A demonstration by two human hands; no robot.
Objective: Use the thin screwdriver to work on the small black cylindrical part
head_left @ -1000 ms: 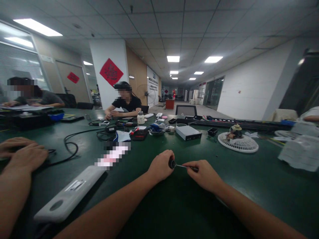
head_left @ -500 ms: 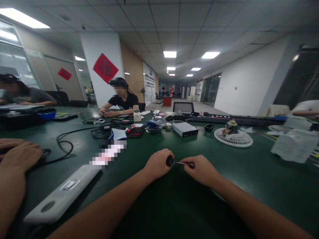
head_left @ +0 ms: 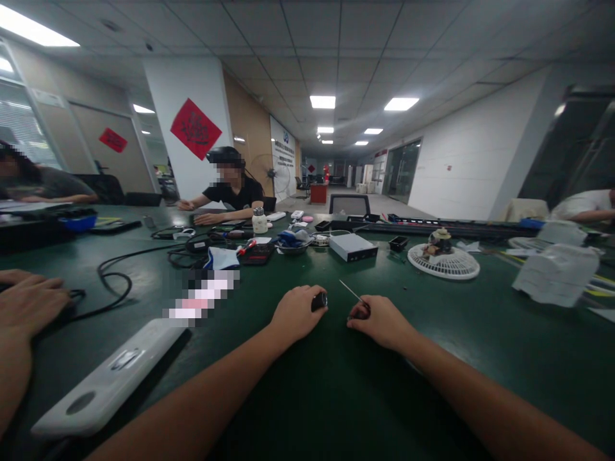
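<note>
Gripping a small black cylinder [head_left: 319, 301], the left hand [head_left: 294, 312] curls its fingers around the part at nine o'clock, its open end facing three o'clock; the dial is centred between the wearer's hands, with twelve pointing away across the green table [head_left: 307, 403]. At three o'clock, the right hand [head_left: 382, 318] is closed around the dark handle of a slim screwdriver [head_left: 351, 291], whose bare metal shaft slants toward eleven, the tip apart from the cylinder. The grey optical drive [head_left: 352, 246] lies near twelve, with a small black tray [head_left: 398, 243] at one. A white fan grille [head_left: 461, 265] at two carries an exposed motor [head_left: 439, 242]; farther out, toward three, stands a translucent white plastic piece [head_left: 556, 274]. A lidded pale bottle [head_left: 259, 221] stands upright at eleven, and a blue-and-white cloth [head_left: 223, 258] lies near ten. The long white power strip-like device [head_left: 113, 378] occupies eight o'clock. Beyond the bottle sits a co-worker in black [head_left: 235, 192]; another person's hand [head_left: 38, 301] rests at nine.
</note>
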